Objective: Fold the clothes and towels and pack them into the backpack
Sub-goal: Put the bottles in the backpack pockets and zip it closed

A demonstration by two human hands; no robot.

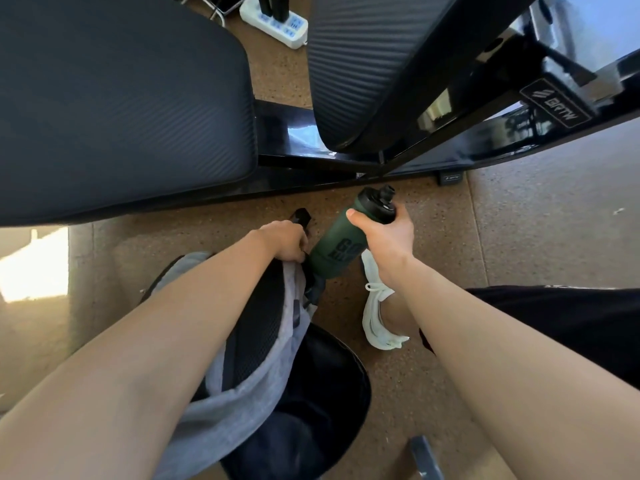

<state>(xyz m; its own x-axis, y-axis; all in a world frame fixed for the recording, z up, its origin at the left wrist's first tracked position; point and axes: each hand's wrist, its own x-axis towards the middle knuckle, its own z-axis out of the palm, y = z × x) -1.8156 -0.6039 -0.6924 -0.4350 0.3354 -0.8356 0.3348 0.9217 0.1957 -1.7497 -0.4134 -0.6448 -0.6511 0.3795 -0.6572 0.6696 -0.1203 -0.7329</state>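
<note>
Right hand (384, 237) wraps round the dark green water bottle (341, 247) just under its black cap, thumb on 1 side and fingers curled round the other. My left hand (282, 242) is clenched on the black edge of the backpack (256, 327) at its far corner, holding it steady. What exactly the fingers pinch there, strap or pocket rim, I cannot tell.

The backpack stands between my knees with its mesh back panel facing up. The bottle leans away from it, base down against the backpack's right side, where a side pocket (313, 285) seems to gape. I judge the base is at the pocket's mouth or a little way in, not seated.

As for the packing, 1 grey towel or garment (242, 403) lies draped over the backpack and hangs toward me, rumpled, not folded, and not inside. I see no folded stack anywhere. The main compartment is hidden, so I cannot say what is in it. My guess is that the folding is mostly left to do, with this cloth at least to fold and stow.

Just right of the backpack sits my white sneaker (375, 317). Beyond the backpack, black bench pads (121, 109) fill the view.
</note>
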